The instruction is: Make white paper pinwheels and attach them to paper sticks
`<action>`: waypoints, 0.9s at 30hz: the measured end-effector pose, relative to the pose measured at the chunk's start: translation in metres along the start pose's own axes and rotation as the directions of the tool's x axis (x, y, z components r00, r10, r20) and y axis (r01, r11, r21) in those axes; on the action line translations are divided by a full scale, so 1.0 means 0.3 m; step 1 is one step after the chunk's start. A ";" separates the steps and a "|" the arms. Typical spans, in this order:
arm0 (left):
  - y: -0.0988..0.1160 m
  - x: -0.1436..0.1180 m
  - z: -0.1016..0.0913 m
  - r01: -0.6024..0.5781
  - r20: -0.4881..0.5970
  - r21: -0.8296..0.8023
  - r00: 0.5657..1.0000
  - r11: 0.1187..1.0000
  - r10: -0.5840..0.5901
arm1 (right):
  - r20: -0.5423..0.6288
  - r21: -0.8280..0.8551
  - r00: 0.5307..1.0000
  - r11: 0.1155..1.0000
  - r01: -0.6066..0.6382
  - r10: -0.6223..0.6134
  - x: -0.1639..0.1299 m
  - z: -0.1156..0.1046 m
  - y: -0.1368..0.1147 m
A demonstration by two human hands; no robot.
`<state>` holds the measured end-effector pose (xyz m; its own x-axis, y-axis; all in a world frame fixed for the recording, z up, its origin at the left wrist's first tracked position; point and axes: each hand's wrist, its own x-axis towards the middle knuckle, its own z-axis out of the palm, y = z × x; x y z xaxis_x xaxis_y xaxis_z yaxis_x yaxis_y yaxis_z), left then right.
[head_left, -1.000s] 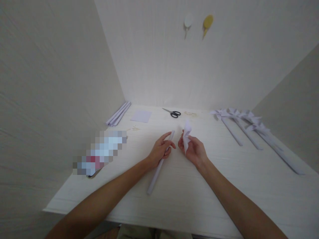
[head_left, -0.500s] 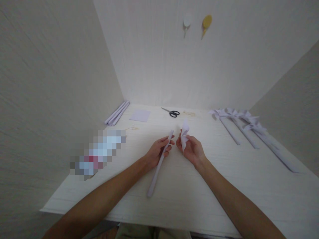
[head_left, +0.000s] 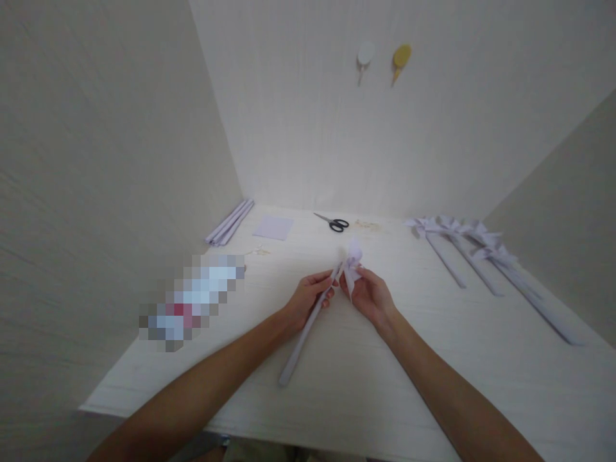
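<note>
My left hand (head_left: 312,296) is closed around a pale lilac rolled paper tube (head_left: 304,343), which slants down toward the table's front edge. In my right hand (head_left: 373,294) I pinch a folded paper pinwheel (head_left: 353,262) of the same lilac colour, its points sticking up and down. The upper end of the tube meets the near side of the pinwheel; whether the two are joined cannot be made out. Some fingertips of both hands are hidden behind the paper.
Rolled paper tubes (head_left: 230,222) lie at the back left beside a square lilac sheet (head_left: 273,227). Black-handled scissors (head_left: 337,224) rest near the back wall. Several pinwheels on sticks (head_left: 447,256) lie along the right side. A blurred-out object (head_left: 197,301) is at the left. Two hooks (head_left: 401,56) are on the wall.
The tube's upper end and the pinwheel have come together; before, a gap lay between them. The pinwheel has turned and dropped slightly. The view has tilted up a little.
</note>
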<state>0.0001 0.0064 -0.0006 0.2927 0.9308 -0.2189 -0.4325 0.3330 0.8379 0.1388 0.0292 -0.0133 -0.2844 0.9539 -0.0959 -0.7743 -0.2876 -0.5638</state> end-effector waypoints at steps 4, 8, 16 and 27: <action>0.001 -0.001 0.000 -0.013 0.002 0.006 1.000 1.000 0.013 | 0.008 -0.020 0.999 0.999 0.031 -0.031 0.003 0.001 0.004; -0.001 -0.003 -0.001 -0.016 0.017 0.004 1.000 1.000 0.016 | 0.009 -0.054 0.999 0.998 0.041 -0.041 0.002 0.012 0.002; -0.014 -0.003 -0.005 -0.049 0.022 0.012 0.999 0.999 0.048 | 0.033 -0.142 0.993 0.983 0.114 -0.110 -0.005 0.029 0.009; -0.020 -0.005 -0.010 -0.088 0.045 0.027 0.995 0.996 0.087 | -0.051 -0.169 0.986 0.975 0.146 -0.157 0.005 0.016 0.026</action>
<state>-0.0003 0.0034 -0.0069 0.2918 0.9486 -0.1228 -0.4331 0.2455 0.8673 0.1296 0.0279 -0.0138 -0.1304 0.9903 -0.0476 -0.7006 -0.1260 -0.7024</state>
